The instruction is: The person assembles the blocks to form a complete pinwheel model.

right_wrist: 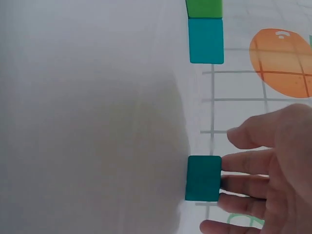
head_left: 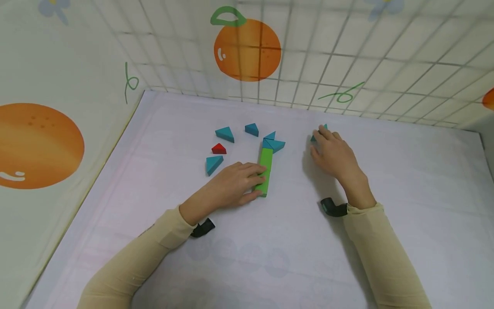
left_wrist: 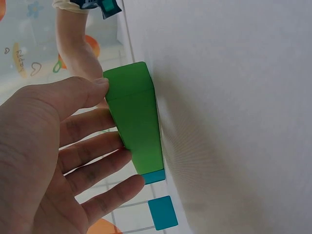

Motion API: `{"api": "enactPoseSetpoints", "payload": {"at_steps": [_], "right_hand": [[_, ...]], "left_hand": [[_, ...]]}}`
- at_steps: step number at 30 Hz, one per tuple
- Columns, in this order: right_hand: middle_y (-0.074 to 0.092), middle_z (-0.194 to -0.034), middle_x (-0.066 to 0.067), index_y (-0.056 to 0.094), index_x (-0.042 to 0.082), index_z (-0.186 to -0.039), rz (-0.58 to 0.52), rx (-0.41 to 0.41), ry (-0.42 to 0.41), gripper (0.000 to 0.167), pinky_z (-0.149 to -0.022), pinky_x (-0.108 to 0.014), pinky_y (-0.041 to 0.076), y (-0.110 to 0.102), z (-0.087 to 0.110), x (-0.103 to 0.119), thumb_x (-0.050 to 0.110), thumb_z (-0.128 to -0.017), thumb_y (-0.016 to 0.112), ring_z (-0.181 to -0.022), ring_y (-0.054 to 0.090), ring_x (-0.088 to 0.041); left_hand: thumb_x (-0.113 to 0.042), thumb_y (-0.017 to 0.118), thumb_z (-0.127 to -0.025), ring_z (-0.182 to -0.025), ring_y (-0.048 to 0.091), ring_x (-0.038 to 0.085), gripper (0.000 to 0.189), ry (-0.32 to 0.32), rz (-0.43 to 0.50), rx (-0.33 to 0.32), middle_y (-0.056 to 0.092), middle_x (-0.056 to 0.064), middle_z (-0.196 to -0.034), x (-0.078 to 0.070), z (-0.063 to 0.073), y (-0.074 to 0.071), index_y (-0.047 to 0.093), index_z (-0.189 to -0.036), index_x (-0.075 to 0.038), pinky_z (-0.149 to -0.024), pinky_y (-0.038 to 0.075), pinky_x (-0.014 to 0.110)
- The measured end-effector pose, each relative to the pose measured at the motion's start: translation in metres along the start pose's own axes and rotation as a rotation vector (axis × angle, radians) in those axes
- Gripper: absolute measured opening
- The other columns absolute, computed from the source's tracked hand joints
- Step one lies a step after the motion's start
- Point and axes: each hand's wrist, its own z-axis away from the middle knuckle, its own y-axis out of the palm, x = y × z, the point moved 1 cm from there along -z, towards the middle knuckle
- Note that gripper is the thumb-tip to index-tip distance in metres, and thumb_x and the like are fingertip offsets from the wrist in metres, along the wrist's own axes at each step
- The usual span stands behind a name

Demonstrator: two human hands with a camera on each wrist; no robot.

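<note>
My left hand (head_left: 237,182) rests its fingertips on a long green block (head_left: 267,165) lying on the table. In the left wrist view its thumb touches the block's near end, and the fingers (left_wrist: 87,148) stretch along one side. Against the block's far end sit blue triangular blocks (head_left: 275,145), grouped together. Farther right, my right hand (head_left: 335,155) reaches over another blue triangular block (head_left: 313,138), partly hidden under the fingers. The right wrist view shows fingertips touching that block (right_wrist: 203,178), with the thumb (right_wrist: 248,132) held apart from it.
Left of the green block lie loose pieces: a blue triangle (head_left: 225,134), a smaller blue block (head_left: 252,129), a red block (head_left: 218,149) and another blue triangle (head_left: 214,165). A grid-patterned wall (head_left: 177,51) with printed oranges rises behind the white table (head_left: 293,257).
</note>
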Motion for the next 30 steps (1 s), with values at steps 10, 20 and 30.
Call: {"api": "enactPoseSetpoints", "payload": {"at_steps": [10, 20, 30], "right_hand": [[0.030, -0.155, -0.027, 0.037, -0.005, -0.147, -0.029, -0.038, -0.028, 0.053, -0.106, -0.062, 0.037, 0.000, -0.014, 0.007, 0.016, -0.099, 0.048, -0.136, 0.035, -0.049], [0.026, -0.158, -0.022, 0.035, -0.002, -0.149, -0.033, 0.021, -0.025, 0.055, -0.104, -0.060, 0.040, 0.004, -0.028, 0.014, 0.017, -0.099, 0.049, -0.139, 0.034, -0.046], [0.029, -0.157, -0.022, 0.037, -0.001, -0.149, 0.006, 0.024, -0.048, 0.054, -0.105, -0.058, 0.040, 0.011, -0.042, 0.024, 0.018, -0.099, 0.049, -0.138, 0.035, -0.044]], "left_hand": [[-0.031, 0.074, -0.088, -0.119, 0.061, 0.022, 0.037, -0.002, 0.004, -0.022, 0.064, 0.008, -0.129, 0.002, -0.001, -0.005, 0.072, -0.117, -0.008, -0.093, 0.053, 0.035], [-0.031, 0.072, -0.089, -0.121, 0.060, 0.022, 0.038, -0.016, 0.006, 0.007, 0.063, 0.008, -0.131, 0.002, 0.000, -0.004, 0.071, -0.119, -0.008, -0.095, 0.053, 0.036], [-0.031, 0.073, -0.088, -0.121, 0.060, 0.021, 0.038, -0.014, 0.007, 0.015, 0.063, 0.007, -0.131, -0.001, 0.002, -0.002, 0.071, -0.119, -0.009, -0.094, 0.053, 0.034]]}}
